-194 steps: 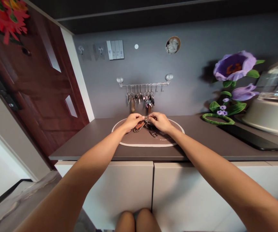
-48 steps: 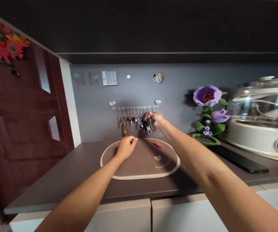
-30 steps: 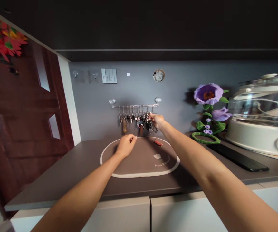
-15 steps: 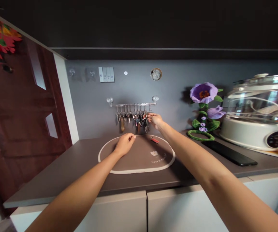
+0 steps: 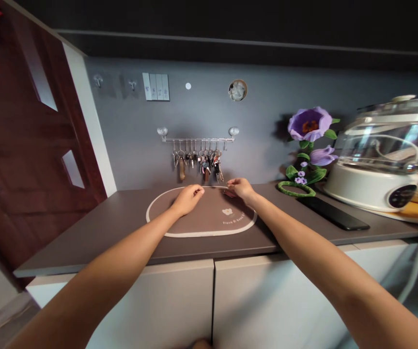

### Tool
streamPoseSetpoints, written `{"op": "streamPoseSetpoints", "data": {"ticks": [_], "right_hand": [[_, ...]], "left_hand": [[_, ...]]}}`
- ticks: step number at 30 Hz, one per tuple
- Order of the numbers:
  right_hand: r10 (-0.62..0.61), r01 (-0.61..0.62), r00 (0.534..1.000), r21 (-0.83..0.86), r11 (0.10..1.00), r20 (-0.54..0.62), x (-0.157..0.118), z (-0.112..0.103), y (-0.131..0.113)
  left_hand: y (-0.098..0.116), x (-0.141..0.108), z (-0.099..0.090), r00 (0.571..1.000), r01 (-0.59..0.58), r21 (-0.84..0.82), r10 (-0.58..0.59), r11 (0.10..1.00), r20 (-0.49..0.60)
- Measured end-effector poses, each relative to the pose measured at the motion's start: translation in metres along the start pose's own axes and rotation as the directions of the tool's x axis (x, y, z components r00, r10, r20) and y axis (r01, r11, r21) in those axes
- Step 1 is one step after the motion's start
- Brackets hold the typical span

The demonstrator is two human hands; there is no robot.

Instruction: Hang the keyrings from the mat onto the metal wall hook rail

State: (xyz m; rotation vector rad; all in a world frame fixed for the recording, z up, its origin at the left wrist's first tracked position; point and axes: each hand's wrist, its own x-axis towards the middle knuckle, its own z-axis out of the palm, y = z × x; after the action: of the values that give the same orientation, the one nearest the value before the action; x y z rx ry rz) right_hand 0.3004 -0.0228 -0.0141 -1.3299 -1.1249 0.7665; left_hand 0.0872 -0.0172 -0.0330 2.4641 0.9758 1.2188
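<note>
My left hand [image 5: 188, 199] rests over the left half of an oval brown mat [image 5: 209, 234] with a pale rim. Its fingers are curled in toward the thumb, and their inside is hidden. At the mat's far right edge, my right hand [image 5: 242, 187] reaches down with fingertips a little apart. Just under those fingertips lies a small red key fob [image 5: 230, 194], partly covered by the hand. Several bunches of keys [image 5: 206, 162] hang from a clear hook rail [image 5: 197, 140] on the wall behind, one with a tan fob [image 5: 181, 169].
To the right are a purple fabric flower [image 5: 309, 125] with a green ring base, a black phone [image 5: 334, 213] and a white appliance with a clear top [image 5: 372, 179]. A dark overhead cabinet [image 5: 209, 43] spans above. A reddish-brown door [image 5: 30, 160] stands left.
My right hand has come down from the hanging keys to the red fob on the mat. The left hand stays over the mat. The view has tilted down slightly.
</note>
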Motion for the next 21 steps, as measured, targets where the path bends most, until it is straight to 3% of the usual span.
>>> {"op": "streamPoseSetpoints", "data": {"ticks": [5, 13, 21], "right_hand": [[-0.097, 0.113, 0.992, -0.212, 0.971, 0.082, 0.006, -0.008, 0.02], [-0.249, 0.244, 0.967, -0.441, 0.864, 0.048, 0.014, -0.002, 0.023], [-0.213, 0.206, 0.973, -0.77, 0.604, 0.092, 0.012, 0.006, 0.02]], "left_hand": [[-0.001, 0.0, 0.001, 0.999, 0.025, -0.029, -0.025, 0.999, 0.02], [-0.004, 0.001, 0.004, 0.997, 0.053, -0.053, -0.051, 0.997, 0.051], [0.0, -0.001, 0.001, 0.996, 0.05, -0.038, -0.047, 0.998, 0.073]]}}
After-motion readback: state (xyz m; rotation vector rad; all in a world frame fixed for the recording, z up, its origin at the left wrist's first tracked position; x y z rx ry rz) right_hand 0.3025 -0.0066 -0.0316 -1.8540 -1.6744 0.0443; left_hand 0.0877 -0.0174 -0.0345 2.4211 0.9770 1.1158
